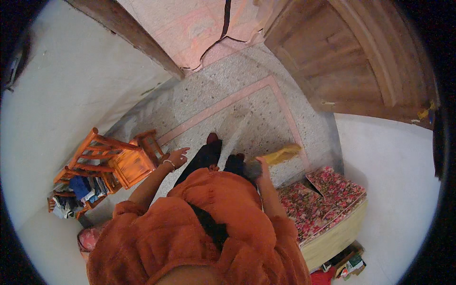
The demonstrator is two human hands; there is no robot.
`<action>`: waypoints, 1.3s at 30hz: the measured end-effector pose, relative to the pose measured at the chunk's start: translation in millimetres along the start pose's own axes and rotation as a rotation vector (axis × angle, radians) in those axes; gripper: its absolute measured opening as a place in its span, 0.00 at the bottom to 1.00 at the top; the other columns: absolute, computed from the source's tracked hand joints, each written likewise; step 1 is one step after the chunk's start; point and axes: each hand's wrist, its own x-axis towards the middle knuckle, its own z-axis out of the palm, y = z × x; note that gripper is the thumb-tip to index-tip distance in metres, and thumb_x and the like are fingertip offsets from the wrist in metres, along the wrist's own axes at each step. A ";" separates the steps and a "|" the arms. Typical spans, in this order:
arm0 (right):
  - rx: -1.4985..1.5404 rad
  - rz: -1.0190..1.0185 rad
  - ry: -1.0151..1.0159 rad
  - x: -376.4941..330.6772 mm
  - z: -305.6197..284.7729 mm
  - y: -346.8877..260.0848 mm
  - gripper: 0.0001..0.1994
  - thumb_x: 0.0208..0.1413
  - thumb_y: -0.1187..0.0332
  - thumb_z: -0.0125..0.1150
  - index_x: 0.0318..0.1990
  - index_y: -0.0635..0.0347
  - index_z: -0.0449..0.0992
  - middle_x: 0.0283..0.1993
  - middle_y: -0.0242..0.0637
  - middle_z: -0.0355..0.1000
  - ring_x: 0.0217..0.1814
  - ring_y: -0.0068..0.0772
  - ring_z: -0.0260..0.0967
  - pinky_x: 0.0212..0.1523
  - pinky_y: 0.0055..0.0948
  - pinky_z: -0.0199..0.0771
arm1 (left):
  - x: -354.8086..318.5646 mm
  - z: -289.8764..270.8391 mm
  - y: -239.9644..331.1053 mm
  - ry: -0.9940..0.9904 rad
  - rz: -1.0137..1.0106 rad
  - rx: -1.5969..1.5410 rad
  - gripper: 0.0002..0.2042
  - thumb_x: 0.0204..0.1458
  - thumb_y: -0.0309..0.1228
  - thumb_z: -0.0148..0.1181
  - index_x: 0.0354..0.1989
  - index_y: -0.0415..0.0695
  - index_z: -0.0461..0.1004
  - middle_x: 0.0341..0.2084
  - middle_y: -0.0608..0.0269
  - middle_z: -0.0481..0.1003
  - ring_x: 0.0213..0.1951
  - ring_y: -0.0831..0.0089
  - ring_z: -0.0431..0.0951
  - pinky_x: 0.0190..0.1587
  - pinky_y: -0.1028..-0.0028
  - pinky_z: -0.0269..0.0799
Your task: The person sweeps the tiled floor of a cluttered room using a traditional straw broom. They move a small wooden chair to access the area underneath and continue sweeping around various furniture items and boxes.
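Observation:
My right hand (263,173) is closed around a long, flat yellow thing (283,155) that looks like a hand broom. It sticks out to the right above the speckled floor, with a grey part on the other side of the hand. The image is too soft to show its kind for sure. My left hand (178,156), with a bracelet (169,164) at the wrist, holds nothing. Its fingers are apart, beside an orange-brown wooden chair (130,166).
Folded clothes (85,187) sit on a wooden rack at the left wall. A flower-patterned padded box or bed (327,199) stands at my right. Ahead is a doorway with a brown wooden door (351,61) swung open; a dark cord (226,21) lies on the pinkish floor beyond.

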 end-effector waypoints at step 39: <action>-0.767 -0.060 -0.299 102.8 174.3 -268.3 0.16 0.41 0.71 0.59 0.38 0.61 0.62 0.23 0.36 0.66 0.19 0.32 0.67 0.17 0.30 0.69 | 86.7 68.6 148.5 0.275 -0.105 -0.376 0.27 0.42 0.27 0.55 0.55 0.55 0.60 0.40 0.52 0.72 0.39 0.62 0.75 0.41 0.69 0.71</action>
